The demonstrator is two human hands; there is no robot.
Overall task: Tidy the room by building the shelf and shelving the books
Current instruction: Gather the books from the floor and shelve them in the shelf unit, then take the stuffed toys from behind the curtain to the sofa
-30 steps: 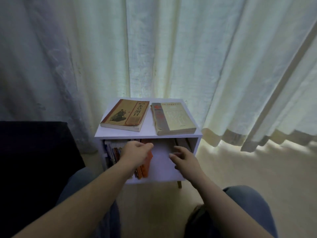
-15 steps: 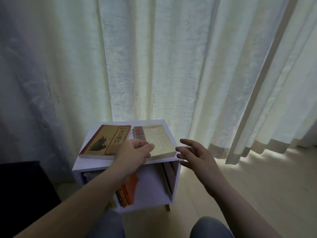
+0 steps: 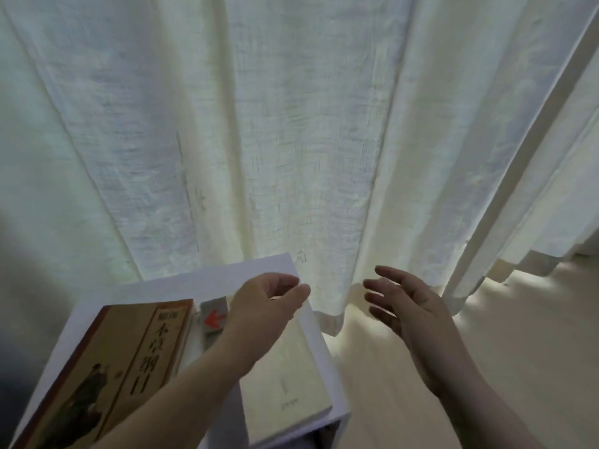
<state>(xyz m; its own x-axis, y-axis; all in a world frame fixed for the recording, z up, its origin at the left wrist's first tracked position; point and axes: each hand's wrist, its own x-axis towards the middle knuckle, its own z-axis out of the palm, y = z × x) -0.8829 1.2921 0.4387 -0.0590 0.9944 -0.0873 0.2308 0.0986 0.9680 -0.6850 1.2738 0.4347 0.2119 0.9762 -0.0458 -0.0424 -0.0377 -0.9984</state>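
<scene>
Nearest me, my two bare forearms reach forward. Under my left forearm, and to the left of its fingers, a brown hardback book (image 3: pixel 129 361) lies flat, with a dark red edge, black characters and a figure on its cover. Just beside it, beneath my left wrist, lies a cream paperback book (image 3: pixel 291 377) with a grey spine bearing a red arrow mark. Both rest flat on the top of the boxy white shelf (image 3: pixel 210 283), with a narrow gap between them.

My left hand (image 3: pixel 265 312) hovers over the far end of the cream paperback book. Its fingers (image 3: pixel 285 281) are loosely curled, the thumb tip close to the forefinger, and nothing shows between them. Whether they touch the cover I cannot tell.

To the right of those fingers, off the shelf's right edge, my right hand (image 3: pixel 411 315) hangs over the pale wooden floor (image 3: pixel 502 351). Its palm is turned leftward and its fingers (image 3: pixel 392 274) are straight and slightly spread, holding nothing.

Beyond all my fingertips a pale cream textured fabric curtain (image 3: pixel 291 124) hangs in long folds, its hem reaching down to the floor just past the shelf's far edge.
</scene>
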